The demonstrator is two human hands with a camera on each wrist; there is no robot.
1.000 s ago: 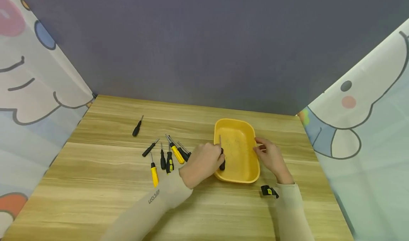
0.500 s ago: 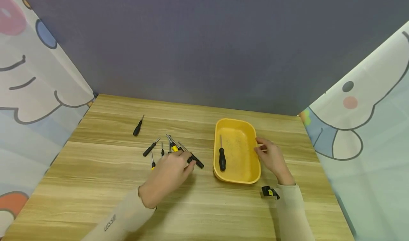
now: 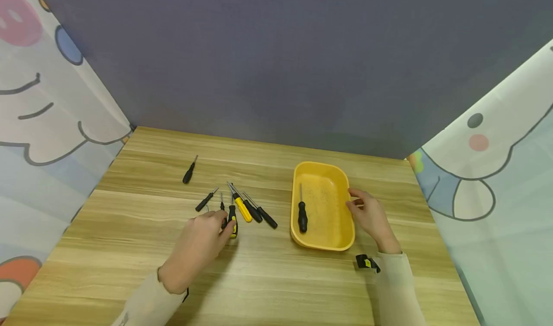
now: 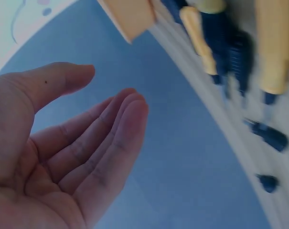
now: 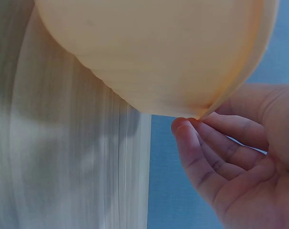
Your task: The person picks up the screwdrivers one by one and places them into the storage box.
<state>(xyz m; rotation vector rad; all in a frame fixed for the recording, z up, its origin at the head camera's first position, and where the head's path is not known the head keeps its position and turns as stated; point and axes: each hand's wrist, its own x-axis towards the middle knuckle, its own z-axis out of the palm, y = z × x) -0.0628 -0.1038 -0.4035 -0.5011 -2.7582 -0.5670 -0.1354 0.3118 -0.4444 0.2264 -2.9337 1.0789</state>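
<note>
Head view, showing left hand [image 3: 196, 247] with parted, empty fingers [image 4: 134, 117] by screwdrivers [image 3: 244, 211] toward seven o'clock, and right hand [image 3: 372, 220] pinching yellow tray [image 3: 326, 213] toward half past four, probably for steadiness.

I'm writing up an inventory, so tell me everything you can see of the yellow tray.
The yellow tray is an open-topped, rounded rectangle, plastic by its look, with raised walls and a rim; faint marks show on its floor. It sits upright on the wood-patterned table, long sides running roughly near to far. A black-handled screwdriver lies inside along the left side, handle toward the near end. The right grip pinches the rim on the right side.
</note>
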